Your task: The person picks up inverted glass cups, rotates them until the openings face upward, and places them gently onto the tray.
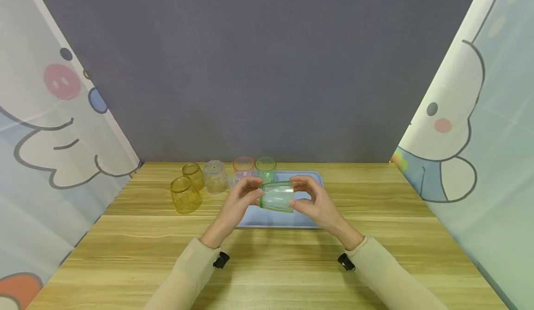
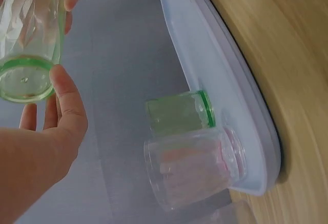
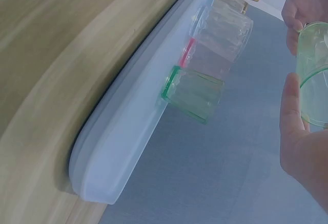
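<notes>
A pale green transparent cup is held sideways over the blue tray. My left hand grips its thick green base end, thumb and fingers curled around it. The right hand pinches the open rim end between thumb and fingers. In the left wrist view, a second green cup stands on the tray beside a clear cup. A pink-tinted cup stands there too, seen next to the green one in the right wrist view.
Left of the tray, a clear cup and two yellow cups, one behind and one nearer, stand on the wooden table. A grey panel rises behind the table. Patterned curtains hang at both sides.
</notes>
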